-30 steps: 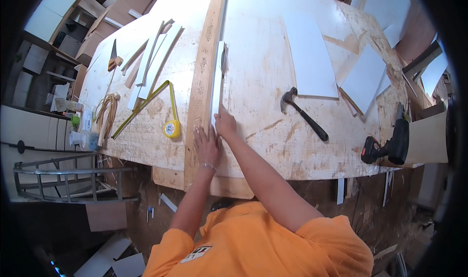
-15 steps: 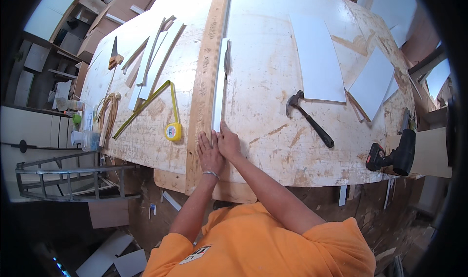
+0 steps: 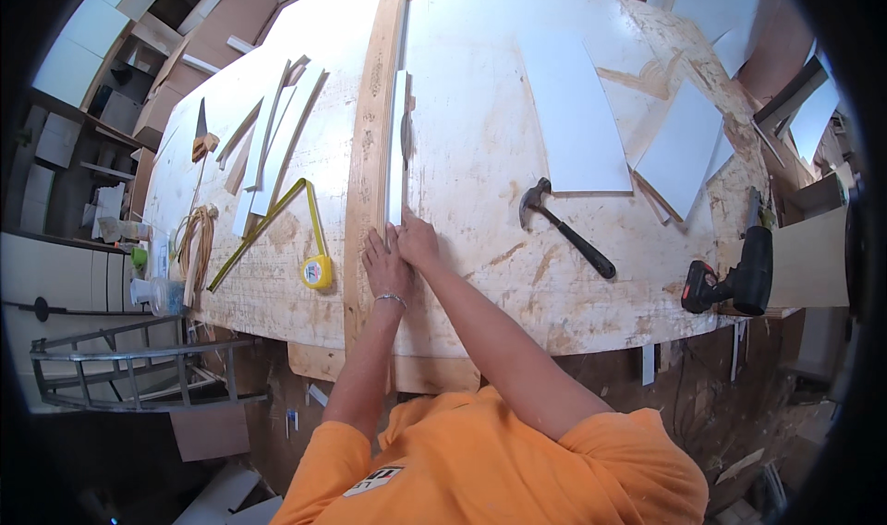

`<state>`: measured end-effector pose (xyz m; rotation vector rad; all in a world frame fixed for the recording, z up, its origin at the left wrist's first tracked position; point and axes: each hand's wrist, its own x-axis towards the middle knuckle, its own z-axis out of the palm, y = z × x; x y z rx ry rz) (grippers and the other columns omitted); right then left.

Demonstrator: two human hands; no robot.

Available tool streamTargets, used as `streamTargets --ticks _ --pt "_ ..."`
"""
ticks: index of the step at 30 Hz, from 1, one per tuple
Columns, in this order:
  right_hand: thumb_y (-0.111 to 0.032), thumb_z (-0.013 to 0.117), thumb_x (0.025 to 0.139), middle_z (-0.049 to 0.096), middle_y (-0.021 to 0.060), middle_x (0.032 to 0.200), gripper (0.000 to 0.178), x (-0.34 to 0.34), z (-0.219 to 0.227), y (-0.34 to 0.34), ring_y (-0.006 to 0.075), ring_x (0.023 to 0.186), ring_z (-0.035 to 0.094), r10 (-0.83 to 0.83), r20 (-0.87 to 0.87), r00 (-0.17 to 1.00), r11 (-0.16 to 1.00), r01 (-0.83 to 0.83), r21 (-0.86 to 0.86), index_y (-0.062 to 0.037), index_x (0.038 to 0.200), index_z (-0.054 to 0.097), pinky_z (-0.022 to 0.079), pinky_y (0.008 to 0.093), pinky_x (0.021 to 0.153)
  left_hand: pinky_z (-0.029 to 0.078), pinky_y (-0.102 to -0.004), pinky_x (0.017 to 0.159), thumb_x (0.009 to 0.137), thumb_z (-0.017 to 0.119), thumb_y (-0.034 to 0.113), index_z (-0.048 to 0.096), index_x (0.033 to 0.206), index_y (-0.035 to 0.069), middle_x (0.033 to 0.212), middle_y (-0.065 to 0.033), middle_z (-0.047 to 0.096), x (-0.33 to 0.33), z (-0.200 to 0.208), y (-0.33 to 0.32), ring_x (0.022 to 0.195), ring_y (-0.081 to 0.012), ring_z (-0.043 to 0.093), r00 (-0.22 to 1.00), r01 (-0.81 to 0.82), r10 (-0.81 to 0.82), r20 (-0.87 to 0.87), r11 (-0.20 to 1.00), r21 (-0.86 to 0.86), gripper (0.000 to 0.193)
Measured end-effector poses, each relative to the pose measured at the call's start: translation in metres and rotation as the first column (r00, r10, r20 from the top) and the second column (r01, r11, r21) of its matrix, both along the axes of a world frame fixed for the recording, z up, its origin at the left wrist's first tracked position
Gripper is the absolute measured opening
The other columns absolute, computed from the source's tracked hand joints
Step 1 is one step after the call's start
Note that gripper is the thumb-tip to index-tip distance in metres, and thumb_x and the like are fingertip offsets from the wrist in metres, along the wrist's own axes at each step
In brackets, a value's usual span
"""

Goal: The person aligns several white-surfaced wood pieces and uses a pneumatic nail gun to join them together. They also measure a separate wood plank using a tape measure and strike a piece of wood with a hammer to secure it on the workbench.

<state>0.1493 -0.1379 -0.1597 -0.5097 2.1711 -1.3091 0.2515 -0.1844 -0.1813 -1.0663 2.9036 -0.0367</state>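
Observation:
A narrow white strip [image 3: 397,146] lies lengthwise along the right edge of a long wooden board [image 3: 368,128] on the worktable. My left hand [image 3: 386,268] rests on the board's near part, its fingers stretched out flat and its thumb beside the strip's near end. Close against it, my right hand [image 3: 418,242] has its fingers closed around that same near end; the fingertips are partly hidden. A slim dark piece [image 3: 407,135] sits along the strip's right side, its kind too small to make out.
Left of the board are a yellow tape measure [image 3: 316,271] with its blade out, several white strips [image 3: 277,146] and a handsaw [image 3: 203,137]. On the right lie a claw hammer [image 3: 568,229], white panels [image 3: 577,119] and a cordless drill [image 3: 735,280]. A metal ladder [image 3: 139,363] stands at the left.
Both hands have moved forward along the board, away from me, and the white strip has slid forward with them. The whole view has shifted slightly.

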Motion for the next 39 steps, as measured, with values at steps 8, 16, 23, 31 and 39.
streamTargets --ticks 8,16,23,31,39 --pt "-0.025 0.061 0.095 0.071 0.0289 0.107 0.062 -0.006 -0.018 -0.005 0.0447 0.1 0.07 -0.049 -0.103 0.994 0.999 0.048 -0.006 -0.0051 0.152 0.045 0.056 0.0505 0.091 0.028 -0.0539 0.121 0.101 0.048 0.027 0.028 0.162 0.017 0.166 -0.0221 0.023 -0.011 -0.003 0.0 0.153 -0.0411 0.023 1.0 -0.024 0.024 0.015 1.0 0.003 0.065" --pt "-0.021 0.057 0.098 0.07 0.0303 0.105 0.055 0.036 -0.019 0.018 0.0445 0.1 0.07 -0.025 -0.076 0.997 1.0 0.026 0.011 -0.0013 0.148 0.048 0.055 0.0507 0.09 0.02 -0.0512 0.124 0.102 0.046 0.028 0.026 0.163 0.013 0.17 -0.0196 0.015 0.031 -0.011 0.028 0.157 -0.0391 0.013 0.998 0.052 -0.055 -0.015 0.99 -0.134 0.066" --pt "-0.02 0.056 0.099 0.068 0.0352 0.093 0.059 0.102 -0.016 0.06 0.0487 0.09 0.069 0.028 -0.043 0.999 0.998 -0.031 -0.063 0.0062 0.15 0.041 0.056 0.0527 0.081 0.019 -0.0475 0.124 0.101 0.047 0.029 0.024 0.163 0.009 0.171 -0.0194 0.013 0.106 -0.006 0.074 0.157 -0.0396 0.013 0.996 0.037 -0.024 0.084 0.987 -0.155 0.069" --pt "-0.024 0.054 0.101 0.067 0.0356 0.092 0.067 0.191 -0.016 0.116 0.0505 0.088 0.068 0.182 0.077 0.98 0.981 -0.176 -0.076 0.009 0.154 0.03 0.055 0.0551 0.078 0.023 -0.0501 0.121 0.102 0.047 0.032 0.026 0.163 0.011 0.17 -0.0228 0.012 0.197 0.008 0.141 0.157 -0.0416 0.012 0.975 -0.095 0.112 0.192 0.991 -0.094 0.067" --pt "-0.025 0.054 0.099 0.069 0.0322 0.088 0.071 0.282 -0.006 0.172 0.0489 0.083 0.068 0.355 0.249 0.901 0.928 -0.371 0.019 0.0072 0.156 0.026 0.055 0.0557 0.075 0.046 -0.0491 0.102 0.094 0.065 0.022 0.035 0.154 0.003 0.149 -0.0311 0.044 0.301 0.01 0.199 0.134 -0.0483 0.048 0.969 -0.183 0.209 -0.129 0.964 0.191 0.07"
